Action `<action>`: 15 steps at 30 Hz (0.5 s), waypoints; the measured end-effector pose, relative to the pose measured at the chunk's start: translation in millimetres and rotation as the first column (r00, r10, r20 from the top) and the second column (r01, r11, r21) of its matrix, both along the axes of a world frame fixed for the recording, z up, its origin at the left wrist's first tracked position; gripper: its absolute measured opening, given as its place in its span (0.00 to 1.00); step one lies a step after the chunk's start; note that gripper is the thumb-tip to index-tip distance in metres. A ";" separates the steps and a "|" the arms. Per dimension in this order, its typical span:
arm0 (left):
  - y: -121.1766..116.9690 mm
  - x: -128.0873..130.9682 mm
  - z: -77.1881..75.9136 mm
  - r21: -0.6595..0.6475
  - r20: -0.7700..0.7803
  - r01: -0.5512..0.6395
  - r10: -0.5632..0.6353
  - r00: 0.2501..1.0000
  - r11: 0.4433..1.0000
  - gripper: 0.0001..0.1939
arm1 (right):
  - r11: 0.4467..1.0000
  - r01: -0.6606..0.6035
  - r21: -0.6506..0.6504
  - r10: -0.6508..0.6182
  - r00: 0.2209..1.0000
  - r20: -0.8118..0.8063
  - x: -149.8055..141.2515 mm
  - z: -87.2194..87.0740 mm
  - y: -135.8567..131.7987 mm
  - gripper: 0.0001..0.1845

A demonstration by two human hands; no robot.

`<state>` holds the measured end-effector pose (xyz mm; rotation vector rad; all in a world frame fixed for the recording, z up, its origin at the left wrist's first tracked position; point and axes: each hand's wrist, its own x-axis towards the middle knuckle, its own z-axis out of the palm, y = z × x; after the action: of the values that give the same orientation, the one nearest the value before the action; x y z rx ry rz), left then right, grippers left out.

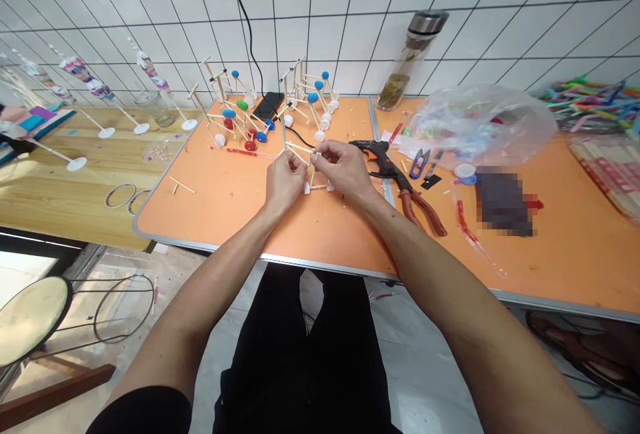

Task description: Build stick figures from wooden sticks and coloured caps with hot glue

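Near the middle of the orange table, both hands close on a small wooden stick frame (300,148) with white caps at its base. My left hand (285,179) pinches its left side, fingers pressed together. Thumb and fingers of my right hand (343,166) pinch the upper right part; the exact spot under the fingertips is hidden. Behind the hands stand similar stick models with coloured bottle caps (242,105), in blue, red, green and white. To the right of my right hand lies a black glue gun (379,154) beside red-handled pliers (423,204).
Blue thread snips (419,163), a clear plastic bag (480,117) and a glass tea bottle (410,61) are on the right. A phone (269,106) lies at the back with a cable. Loose sticks (183,185) lie left. The table's metal front edge (320,267) runs below my forearms.
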<state>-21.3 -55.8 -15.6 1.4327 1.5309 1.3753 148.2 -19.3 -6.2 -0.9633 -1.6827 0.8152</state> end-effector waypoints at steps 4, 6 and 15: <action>-8.8 3.6 5.9 0.074 -0.161 -0.034 0.046 0.986 0.997 0.16 | 1.000 0.002 0.009 -0.002 1.000 0.000 0.4 0.2 0.4 0.10; -10.9 5.2 5.8 0.062 -0.134 -0.010 0.018 0.991 0.998 0.14 | 1.000 0.002 0.009 -0.002 1.000 -0.003 0.4 -0.1 0.8 0.10; -7.2 5.7 2.4 0.109 -0.079 0.037 -0.029 0.996 0.993 0.11 | 1.000 0.001 0.004 -0.001 1.000 0.027 0.0 0.1 -0.5 0.10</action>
<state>-15.6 -63.0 -13.2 1.5878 1.4926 1.4188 148.1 -19.8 -6.1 -0.9767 -1.7061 0.8014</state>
